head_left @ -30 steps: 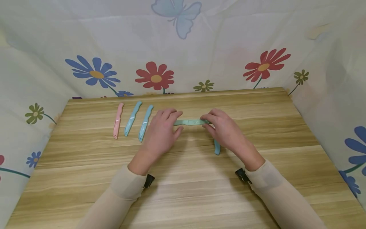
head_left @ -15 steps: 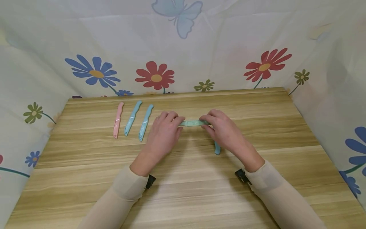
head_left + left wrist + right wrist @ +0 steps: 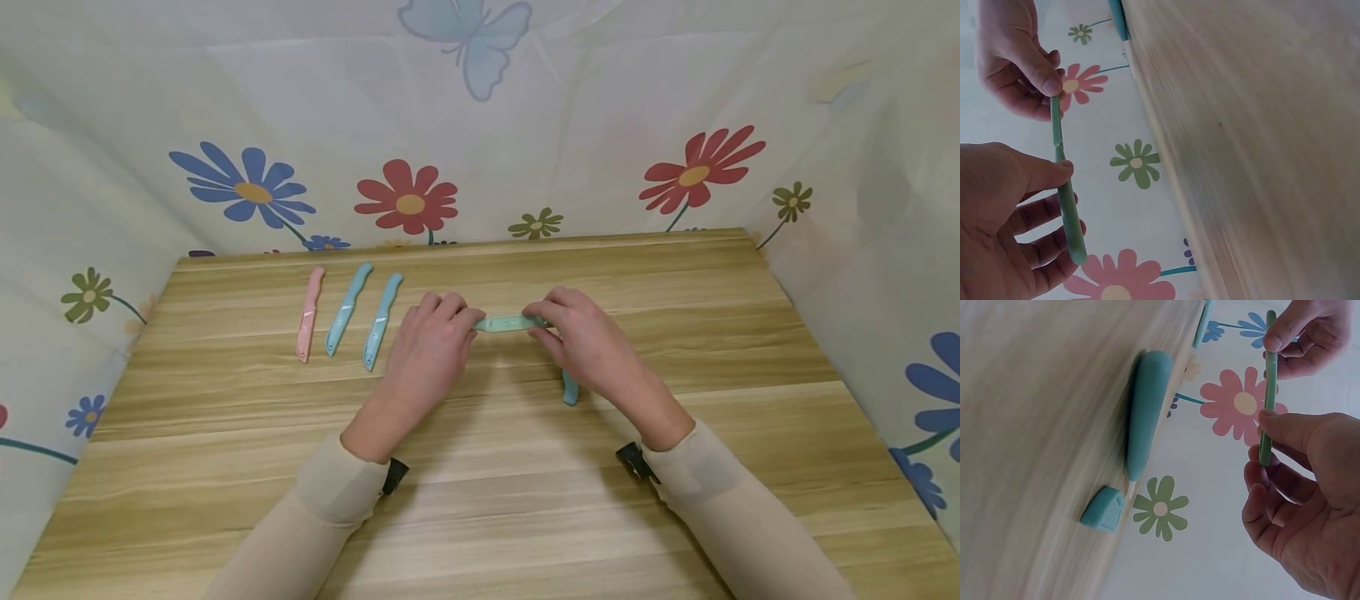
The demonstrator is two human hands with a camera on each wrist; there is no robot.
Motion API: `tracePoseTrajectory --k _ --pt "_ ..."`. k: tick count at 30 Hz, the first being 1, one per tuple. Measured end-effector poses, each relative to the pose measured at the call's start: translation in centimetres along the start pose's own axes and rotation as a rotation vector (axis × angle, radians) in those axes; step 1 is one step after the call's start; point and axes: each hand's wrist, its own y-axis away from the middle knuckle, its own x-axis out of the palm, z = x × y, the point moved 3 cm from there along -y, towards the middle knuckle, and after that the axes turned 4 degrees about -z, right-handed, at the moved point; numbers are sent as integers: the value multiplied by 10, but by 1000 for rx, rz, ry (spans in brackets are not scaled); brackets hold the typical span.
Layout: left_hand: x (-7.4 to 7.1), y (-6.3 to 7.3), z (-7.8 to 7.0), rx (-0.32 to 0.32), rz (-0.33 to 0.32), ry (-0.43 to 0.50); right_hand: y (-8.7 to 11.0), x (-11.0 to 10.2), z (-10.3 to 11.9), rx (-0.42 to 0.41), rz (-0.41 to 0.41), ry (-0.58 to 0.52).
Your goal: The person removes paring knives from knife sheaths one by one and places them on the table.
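Pinching the green knife (image 3: 510, 323) above the table (image 3: 480, 517), the left hand (image 3: 430, 350) has its handle, the right hand (image 3: 592, 337) its other end. A blue handle (image 3: 570, 389) lies near the right hand; farther left lie two blue knives (image 3: 382, 321) and a pink one (image 3: 310, 315).

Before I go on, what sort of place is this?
Probably a makeshift recording booth, not a working kitchen: flower-printed sheeting behind and at both sides of a wood-grain table, with three knives laid in a row.
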Motion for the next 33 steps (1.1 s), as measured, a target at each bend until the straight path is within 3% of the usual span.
tracePoseTrajectory --k 17,33 --pt "-1 0 -6 6 31 -32 -1 0 3 -34 23 58" --pt "0 4 -17 67 65 -60 1 7 15 -133 79 116"
